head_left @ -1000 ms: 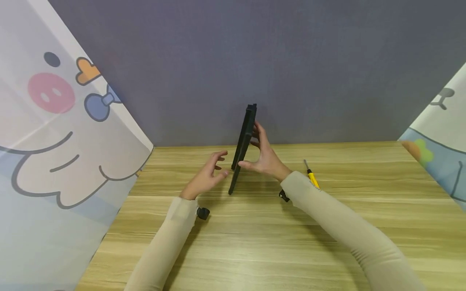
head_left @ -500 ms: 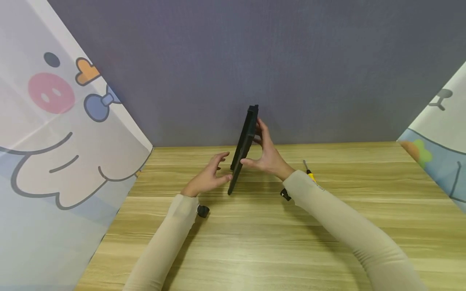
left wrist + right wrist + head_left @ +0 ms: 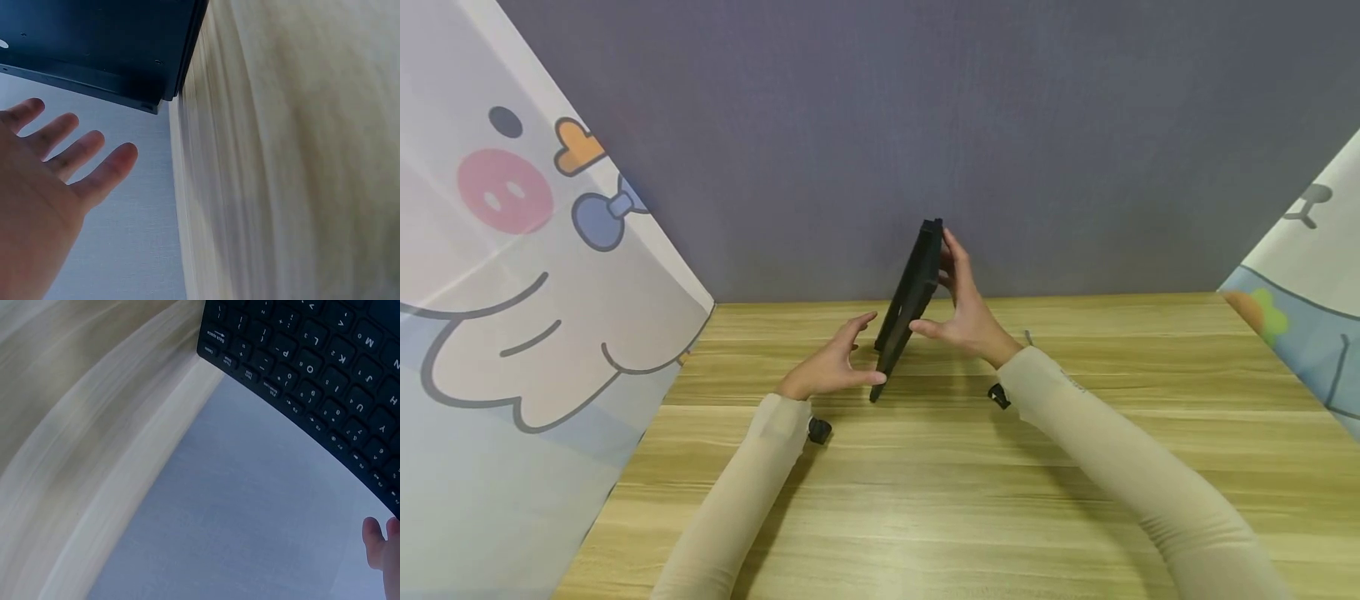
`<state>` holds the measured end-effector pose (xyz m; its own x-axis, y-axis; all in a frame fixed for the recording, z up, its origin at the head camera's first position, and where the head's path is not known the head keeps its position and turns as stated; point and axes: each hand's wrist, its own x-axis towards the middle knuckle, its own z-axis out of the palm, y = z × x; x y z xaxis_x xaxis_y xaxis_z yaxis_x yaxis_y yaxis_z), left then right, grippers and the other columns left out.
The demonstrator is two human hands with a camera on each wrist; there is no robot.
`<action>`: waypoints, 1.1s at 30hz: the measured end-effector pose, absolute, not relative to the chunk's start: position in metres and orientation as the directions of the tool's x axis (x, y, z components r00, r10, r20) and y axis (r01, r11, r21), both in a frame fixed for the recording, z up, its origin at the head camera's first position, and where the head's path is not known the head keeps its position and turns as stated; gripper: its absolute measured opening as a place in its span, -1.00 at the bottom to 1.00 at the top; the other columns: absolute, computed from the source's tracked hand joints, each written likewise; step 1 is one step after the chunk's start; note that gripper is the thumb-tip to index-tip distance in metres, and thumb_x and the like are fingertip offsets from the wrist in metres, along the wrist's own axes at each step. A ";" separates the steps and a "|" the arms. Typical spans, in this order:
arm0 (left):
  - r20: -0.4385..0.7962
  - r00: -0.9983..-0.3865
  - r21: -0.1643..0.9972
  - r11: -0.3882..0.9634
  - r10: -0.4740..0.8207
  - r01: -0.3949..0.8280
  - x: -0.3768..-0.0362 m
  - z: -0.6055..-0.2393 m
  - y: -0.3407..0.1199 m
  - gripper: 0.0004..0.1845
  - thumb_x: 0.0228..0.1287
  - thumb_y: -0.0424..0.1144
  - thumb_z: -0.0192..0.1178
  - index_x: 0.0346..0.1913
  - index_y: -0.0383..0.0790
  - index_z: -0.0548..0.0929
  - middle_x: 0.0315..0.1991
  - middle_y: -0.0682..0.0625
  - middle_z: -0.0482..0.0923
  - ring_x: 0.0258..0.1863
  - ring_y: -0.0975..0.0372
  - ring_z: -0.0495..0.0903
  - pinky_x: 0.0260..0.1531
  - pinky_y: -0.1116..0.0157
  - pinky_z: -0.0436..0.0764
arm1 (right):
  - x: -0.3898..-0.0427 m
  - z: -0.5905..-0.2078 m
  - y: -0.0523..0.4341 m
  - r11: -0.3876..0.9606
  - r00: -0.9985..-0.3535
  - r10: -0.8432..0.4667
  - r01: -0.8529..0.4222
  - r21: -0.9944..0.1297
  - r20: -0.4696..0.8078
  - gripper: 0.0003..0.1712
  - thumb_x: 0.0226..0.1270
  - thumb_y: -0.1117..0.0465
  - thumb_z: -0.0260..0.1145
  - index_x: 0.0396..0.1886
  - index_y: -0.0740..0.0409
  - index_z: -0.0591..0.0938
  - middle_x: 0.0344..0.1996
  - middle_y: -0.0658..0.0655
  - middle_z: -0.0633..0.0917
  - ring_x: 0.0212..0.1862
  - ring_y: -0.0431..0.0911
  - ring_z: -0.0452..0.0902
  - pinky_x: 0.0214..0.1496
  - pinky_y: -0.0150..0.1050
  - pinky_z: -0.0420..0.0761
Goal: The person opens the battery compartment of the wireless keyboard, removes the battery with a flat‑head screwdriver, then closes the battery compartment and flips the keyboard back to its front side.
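Two hands: right hand grasps upright keyboard; left hand released, fingers straight.

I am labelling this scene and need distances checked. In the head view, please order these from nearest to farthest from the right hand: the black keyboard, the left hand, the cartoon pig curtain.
1. black keyboard: held on edge by the right hand, touching it.
2. left hand: just across the keyboard, low by the wooden table.
3. cartoon pig curtain: far off on the left side.
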<state>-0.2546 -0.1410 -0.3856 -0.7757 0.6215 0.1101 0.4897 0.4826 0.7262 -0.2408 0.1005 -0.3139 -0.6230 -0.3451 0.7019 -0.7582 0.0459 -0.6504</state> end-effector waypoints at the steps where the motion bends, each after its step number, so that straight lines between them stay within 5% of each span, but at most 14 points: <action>1: 0.100 -0.773 0.729 0.483 0.626 0.486 -0.252 -0.382 -0.139 0.04 -0.12 0.07 0.27 0.34 -0.04 -0.18 0.31 -0.06 -0.23 0.23 0.05 -0.05 0.07 0.05 0.11 | -0.241 -0.314 0.102 0.047 -0.626 -0.345 -0.756 -0.653 0.699 0.29 -0.22 -0.02 0.43 0.31 0.21 -0.26 0.12 0.29 0.16 0.14 0.05 0.07 0.09 0.04 0.11; 10: 0.104 -0.760 0.714 0.483 0.642 0.506 -0.249 -0.373 -0.133 0.06 -0.14 -0.02 0.32 0.33 0.03 -0.21 0.31 -0.12 -0.23 0.24 0.04 -0.08 0.07 0.04 0.12 | -0.239 -0.312 0.110 0.033 -0.651 -0.357 -0.725 -0.688 0.670 0.27 -0.18 0.04 0.43 0.32 0.13 -0.27 0.17 0.26 0.12 0.18 0.05 0.04 0.10 0.07 0.08; 19: 0.106 -0.786 0.691 0.523 0.609 0.499 -0.270 -0.403 -0.135 0.10 -0.28 0.19 0.30 0.30 0.28 -0.22 0.30 0.15 -0.24 0.23 0.31 -0.09 0.08 0.14 0.14 | -0.239 -0.310 0.115 -0.004 -0.640 -0.358 -0.727 -0.686 0.680 0.26 -0.19 0.04 0.44 0.32 0.13 -0.24 0.16 0.26 0.15 0.18 0.06 0.04 0.12 0.05 0.07; 28: 0.122 -0.778 0.678 0.521 0.616 0.519 -0.271 -0.404 -0.133 0.13 -0.29 0.20 0.30 0.34 0.09 -0.17 0.29 0.21 -0.21 0.23 0.31 -0.07 0.07 0.12 0.16 | -0.239 -0.310 0.119 -0.013 -0.621 -0.354 -0.745 -0.667 0.700 0.25 -0.20 -0.02 0.42 0.32 0.20 -0.21 0.16 0.29 0.16 0.18 0.04 0.06 0.11 0.06 0.08; 33: 0.116 -0.772 0.683 0.515 0.625 0.518 -0.271 -0.404 -0.132 0.11 -0.28 0.19 0.30 0.32 0.19 -0.19 0.30 0.21 -0.20 0.23 0.32 -0.07 0.07 0.14 0.16 | -0.238 -0.310 0.122 -0.009 -0.621 -0.353 -0.746 -0.666 0.700 0.23 -0.21 0.01 0.43 0.31 0.22 -0.18 0.16 0.29 0.16 0.19 0.03 0.05 0.10 0.06 0.08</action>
<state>-0.2706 -0.1320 -0.4035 -0.7724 0.6245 0.1158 0.5185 0.5146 0.6829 -0.2383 0.1223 -0.3096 -0.6208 -0.3534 0.6998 -0.7458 -0.0090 -0.6661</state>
